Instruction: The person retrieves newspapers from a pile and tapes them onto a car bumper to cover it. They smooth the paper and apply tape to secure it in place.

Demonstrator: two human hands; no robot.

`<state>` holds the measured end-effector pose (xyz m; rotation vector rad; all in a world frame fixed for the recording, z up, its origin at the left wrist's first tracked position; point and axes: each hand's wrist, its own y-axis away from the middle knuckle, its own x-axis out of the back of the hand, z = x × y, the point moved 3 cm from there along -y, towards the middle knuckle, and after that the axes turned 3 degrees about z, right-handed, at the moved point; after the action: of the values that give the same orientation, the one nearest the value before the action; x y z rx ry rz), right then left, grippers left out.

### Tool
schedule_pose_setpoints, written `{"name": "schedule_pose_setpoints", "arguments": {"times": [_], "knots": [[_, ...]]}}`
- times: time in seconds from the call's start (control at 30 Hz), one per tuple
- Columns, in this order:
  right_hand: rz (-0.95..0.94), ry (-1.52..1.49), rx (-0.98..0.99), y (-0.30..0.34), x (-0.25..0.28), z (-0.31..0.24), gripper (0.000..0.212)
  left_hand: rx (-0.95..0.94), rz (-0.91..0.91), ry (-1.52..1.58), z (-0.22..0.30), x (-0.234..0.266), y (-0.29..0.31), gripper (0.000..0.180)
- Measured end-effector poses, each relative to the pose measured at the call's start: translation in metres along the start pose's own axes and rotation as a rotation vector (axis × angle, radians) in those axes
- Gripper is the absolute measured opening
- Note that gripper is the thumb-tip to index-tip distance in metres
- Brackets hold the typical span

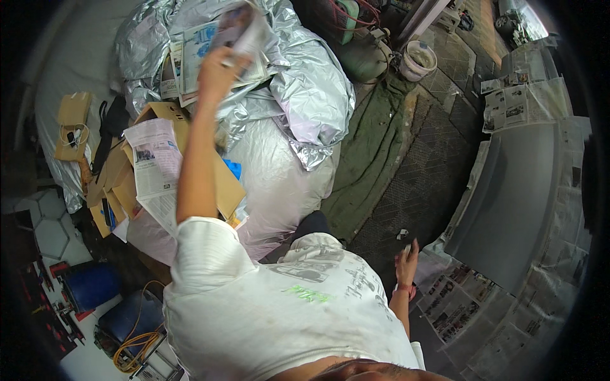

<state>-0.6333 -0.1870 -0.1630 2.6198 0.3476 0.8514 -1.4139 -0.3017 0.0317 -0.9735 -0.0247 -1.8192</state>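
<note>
My left hand [219, 68] reaches far forward over a silver-covered surface. Its fingers are closed on a newspaper sheet [244, 30], which is blurred by motion. Beneath lies a stack of newspapers [190, 63]. My right hand [405, 267] hangs low at my right side, with its fingers stretched and apart; any small item between them is too fine to make out. Close by it is a grey car panel [508, 197], its edges masked with taped newspaper [454, 298]. Something reddish shows at the right wrist.
Crumpled silver sheeting [311, 95] surrounds the stack. Cardboard boxes [117, 178] with a draped newspaper [152, 159] stand below my left arm. A green cloth [368, 159] covers part of the floor. Beyond are a bucket [418, 60] and a tank [365, 57]. Blue containers [92, 286] and an orange cable [136, 352] lie lower left.
</note>
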Motion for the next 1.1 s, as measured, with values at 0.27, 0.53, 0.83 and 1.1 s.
{"name": "schedule_pose_setpoints", "arguments": {"times": [0.27, 0.53, 0.83, 1.1], "knots": [[-0.200, -0.167, 0.364, 0.024, -0.025, -0.204, 0.068, -0.003, -1.187, 0.645, 0.225, -0.181, 0.330, 0.044], [-0.006, -0.249, 0.198, 0.052, 0.022, -0.062, 0.045, -0.085, -1.425, 0.489, 0.261, -0.220, 0.473, 0.039], [0.568, -0.793, -0.118, 0.137, 0.112, 0.083, 0.032, -0.405, -1.564, 0.416, 0.385, -0.251, 0.545, 0.046], [0.615, -0.926, -0.214, 0.179, 0.154, 0.151, 0.021, -0.654, -1.413, 0.364, 0.438, -0.237, 0.619, 0.035]]}}
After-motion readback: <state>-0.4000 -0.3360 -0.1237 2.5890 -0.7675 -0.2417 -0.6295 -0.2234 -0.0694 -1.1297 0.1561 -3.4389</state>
